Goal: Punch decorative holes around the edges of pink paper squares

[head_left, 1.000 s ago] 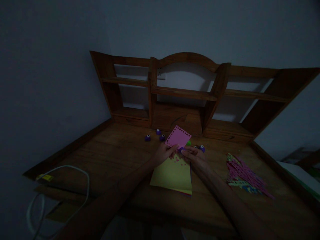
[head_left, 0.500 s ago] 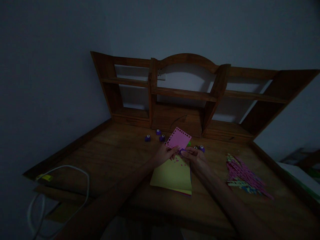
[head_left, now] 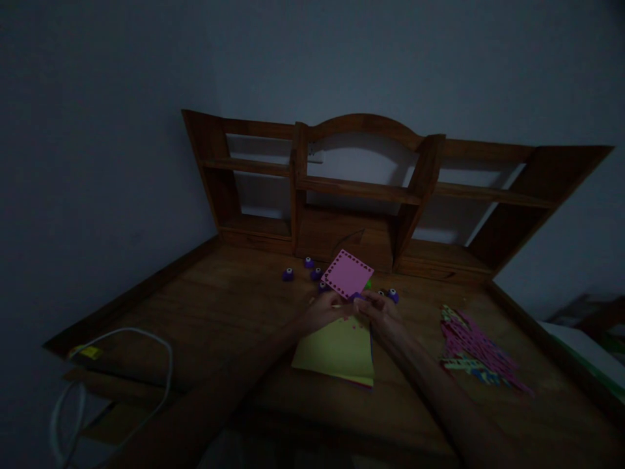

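A square sheet of pink paper [head_left: 347,272] with small holes punched along its edges is held up over the desk. My left hand [head_left: 319,315] is closed on its lower corner. Gripped in the fingers of my right hand [head_left: 385,315] is a small purple craft punch [head_left: 357,297], set at the same corner of the sheet. Under both hands lies a stack of coloured paper with a yellow sheet [head_left: 336,352] on top. Tiny pink punched-out bits [head_left: 360,326] are scattered on it; their shape is too small to tell.
More purple punches [head_left: 288,275] stand behind and beside my hands, with a green one [head_left: 368,284] partly hidden. To the right lies a pile of punched paper strips [head_left: 476,348]. A wooden shelf unit [head_left: 359,189] backs the desk; a white cable [head_left: 168,365] loops at left.
The pink sheet now shows more of its lower left edge, with holes there in view. My left fingers have shifted lower on it. The right hand keeps the punch at the corner.
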A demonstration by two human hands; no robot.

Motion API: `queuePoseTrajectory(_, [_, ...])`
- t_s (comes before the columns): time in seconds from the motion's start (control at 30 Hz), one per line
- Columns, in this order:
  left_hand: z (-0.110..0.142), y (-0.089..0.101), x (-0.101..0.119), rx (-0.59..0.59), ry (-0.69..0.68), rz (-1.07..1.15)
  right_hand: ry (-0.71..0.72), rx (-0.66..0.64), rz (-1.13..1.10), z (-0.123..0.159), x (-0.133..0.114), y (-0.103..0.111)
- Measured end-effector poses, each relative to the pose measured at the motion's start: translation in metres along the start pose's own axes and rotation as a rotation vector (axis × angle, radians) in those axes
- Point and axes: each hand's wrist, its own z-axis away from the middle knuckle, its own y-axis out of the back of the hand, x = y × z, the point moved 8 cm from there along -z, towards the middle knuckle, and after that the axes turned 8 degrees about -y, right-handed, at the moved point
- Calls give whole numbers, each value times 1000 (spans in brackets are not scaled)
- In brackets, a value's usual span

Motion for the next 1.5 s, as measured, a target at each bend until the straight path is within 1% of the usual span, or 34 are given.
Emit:
queuePoseTrajectory(0.1, [2,0,11,33,-37,-70,32,-49,17,-1,-1,-6])
queuePoseTrajectory(0.17, [3,-3,21,36,-62,-71,51,-60,17,0,-1,-10])
queuePoseTrajectory(0.27, [4,-9,32,18,-93,-18,60,-41,35,1,-1,-12])
queuePoseTrajectory(0.33, [4,-10,34,34,-110,14,68,-8,58,2,-1,-10])
queuePoseTrajectory(0.47, [3,-6,28,55,-117,16,77,28,71,1,-1,-9])
queuePoseTrajectory(0.57, [0,-1,17,57,-67,41,21,47,10,-2,1,-10])
queuePoseTrajectory(0.63, [-1,4,8,109,-12,104,-13,51,-21,-2,0,-12])
queuePoseTrajectory(0.7, [-2,11,1,182,33,184,-17,38,-24,-1,-3,-14])
queuePoseTrajectory(0.77, [-3,16,-2,235,41,245,-10,33,-14,0,-5,-14])
queuePoseTrajectory(0.9, [-5,24,2,282,-3,254,-33,21,9,1,-3,-12])
queuePoseTrajectory(1.0, [-5,25,6,277,-15,260,-25,10,14,0,0,-10])
queuePoseTrajectory(1.1, [-4,27,7,309,-22,275,-21,-4,8,-1,2,-9])
queuePoseTrajectory(1.2, [-2,27,6,331,0,284,-28,-30,8,-2,3,-9])
queuePoseTrajectory(1.37, [1,25,5,321,72,321,10,-31,55,-2,2,-9])
queuePoseTrajectory(1.5, [2,25,6,305,85,305,1,-22,41,-3,3,-8])
